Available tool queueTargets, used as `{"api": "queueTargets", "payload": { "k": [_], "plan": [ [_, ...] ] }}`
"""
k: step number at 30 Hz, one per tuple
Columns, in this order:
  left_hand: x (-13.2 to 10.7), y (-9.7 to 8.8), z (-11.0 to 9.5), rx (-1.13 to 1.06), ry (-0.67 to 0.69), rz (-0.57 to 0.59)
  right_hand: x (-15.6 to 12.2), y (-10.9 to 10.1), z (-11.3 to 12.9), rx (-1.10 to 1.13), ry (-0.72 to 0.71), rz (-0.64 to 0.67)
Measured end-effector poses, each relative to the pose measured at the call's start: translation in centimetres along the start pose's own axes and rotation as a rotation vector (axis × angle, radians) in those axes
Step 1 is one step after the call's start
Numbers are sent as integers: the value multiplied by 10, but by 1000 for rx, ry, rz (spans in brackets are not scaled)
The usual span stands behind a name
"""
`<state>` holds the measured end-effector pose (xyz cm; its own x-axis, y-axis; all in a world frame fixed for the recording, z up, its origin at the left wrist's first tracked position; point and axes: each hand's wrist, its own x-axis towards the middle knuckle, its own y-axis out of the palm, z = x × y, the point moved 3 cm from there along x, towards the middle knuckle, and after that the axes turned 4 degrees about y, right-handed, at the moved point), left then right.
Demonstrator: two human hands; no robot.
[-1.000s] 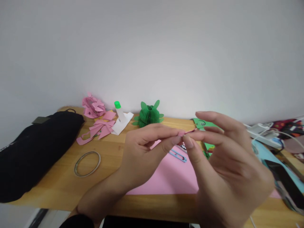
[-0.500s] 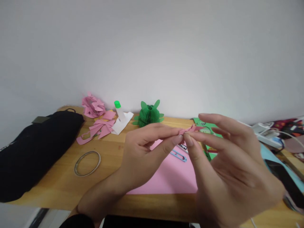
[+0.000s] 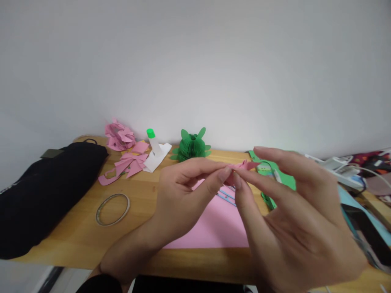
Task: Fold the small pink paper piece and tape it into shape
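My left hand [image 3: 183, 199] and my right hand [image 3: 293, 219] meet above the wooden table [image 3: 79, 240], both pinching a small folded pink paper piece [image 3: 244, 165] between thumb and forefinger. The right hand's other fingers are stretched out above it. Under the hands lies a flat pink paper sheet [image 3: 214, 228]. Small blue snips [image 3: 227, 198] lie on that sheet, partly hidden by my fingers.
A black bag [image 3: 42, 191] fills the table's left side, with a clear tape ring [image 3: 112, 209] beside it. At the back are pink paper scraps [image 3: 125, 160], a green-capped glue tube [image 3: 153, 142] and a green paper ornament [image 3: 192, 148]. Green paper [image 3: 284, 179], cables and a dark device crowd the right.
Both hands have shifted slightly left and closer together, still pinching the pink piece. The right hand's fingers moved along the paper.
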<state>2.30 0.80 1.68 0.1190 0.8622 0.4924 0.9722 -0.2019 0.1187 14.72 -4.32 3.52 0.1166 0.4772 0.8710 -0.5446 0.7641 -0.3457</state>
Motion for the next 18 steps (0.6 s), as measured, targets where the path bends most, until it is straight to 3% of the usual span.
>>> {"api": "queueTargets", "payload": {
  "k": [5, 18],
  "plan": [
    [0, 0, -1, 46, 32, 10, 1, 1, 0, -14, -21, -5],
    [-4, 0, -5, 342, 366, -35, 3, 1, -3, 85, -2, 27]
  ]
}}
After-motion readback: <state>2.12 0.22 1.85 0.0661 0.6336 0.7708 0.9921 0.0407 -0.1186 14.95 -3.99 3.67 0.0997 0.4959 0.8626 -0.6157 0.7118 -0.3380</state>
